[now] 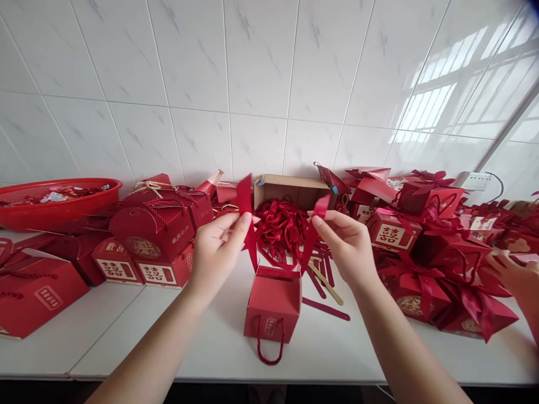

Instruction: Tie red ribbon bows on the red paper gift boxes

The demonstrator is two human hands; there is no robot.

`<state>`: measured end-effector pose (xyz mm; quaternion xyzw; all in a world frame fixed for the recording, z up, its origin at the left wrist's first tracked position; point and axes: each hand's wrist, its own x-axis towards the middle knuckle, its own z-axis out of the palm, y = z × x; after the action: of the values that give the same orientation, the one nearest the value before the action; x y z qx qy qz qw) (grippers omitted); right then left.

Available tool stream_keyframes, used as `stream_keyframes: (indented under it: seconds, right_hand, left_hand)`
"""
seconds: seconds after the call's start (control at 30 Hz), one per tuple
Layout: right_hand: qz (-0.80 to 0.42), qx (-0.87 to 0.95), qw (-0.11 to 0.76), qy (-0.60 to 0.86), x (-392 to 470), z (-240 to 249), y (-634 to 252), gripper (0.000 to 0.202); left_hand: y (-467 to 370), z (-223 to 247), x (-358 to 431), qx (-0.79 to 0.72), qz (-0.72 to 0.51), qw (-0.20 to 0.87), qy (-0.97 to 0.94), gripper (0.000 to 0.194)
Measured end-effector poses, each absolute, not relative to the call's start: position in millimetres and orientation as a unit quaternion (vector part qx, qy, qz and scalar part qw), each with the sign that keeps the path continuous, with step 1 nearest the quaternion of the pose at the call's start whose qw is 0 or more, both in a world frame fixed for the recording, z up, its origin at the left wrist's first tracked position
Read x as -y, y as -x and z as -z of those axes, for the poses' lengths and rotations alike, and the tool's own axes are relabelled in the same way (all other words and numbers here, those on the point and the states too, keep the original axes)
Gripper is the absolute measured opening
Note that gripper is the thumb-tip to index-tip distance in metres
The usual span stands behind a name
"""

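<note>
A small red gift box (273, 300) stands in front of me, its twisted rope handle (270, 359) hanging over the near side. A red satin ribbon (251, 247) runs up from the far side of the box to both hands. My left hand (221, 247) pinches one end between thumb and fingers, and the tip sticks up above the grip. On the other side, my right hand (343, 241) pinches the other end the same way. Both hands are raised above the box and apart from each other.
Behind the box, a cardboard carton (295, 191) has a heap of red ribbons (284, 230) before it. Flat strips (326, 308) lie to the right. Red gift boxes crowd both sides; a red plastic basket (84, 207) is at far left. Another person's hand (514, 275) touches boxes at far right.
</note>
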<state>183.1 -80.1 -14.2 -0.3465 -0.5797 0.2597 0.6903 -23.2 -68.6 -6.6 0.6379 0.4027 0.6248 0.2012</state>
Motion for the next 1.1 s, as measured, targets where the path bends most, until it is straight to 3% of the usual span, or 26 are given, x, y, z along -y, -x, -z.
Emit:
stream_keyframes:
  seconds: [0.43, 1.1]
  right_hand:
    - [-0.334, 0.537, 0.728, 0.266, 75, -4, -171, 0.009]
    - [-0.411, 0.535, 0.681, 0.284, 76, 7, -165, 0.024]
  left_hand:
    - [15, -5, 73, -0.343, -0.654, 0.229, -0.634, 0.015]
    - [12, -14, 77, -0.324, -0.629, 0.237, -0.665, 0.023]
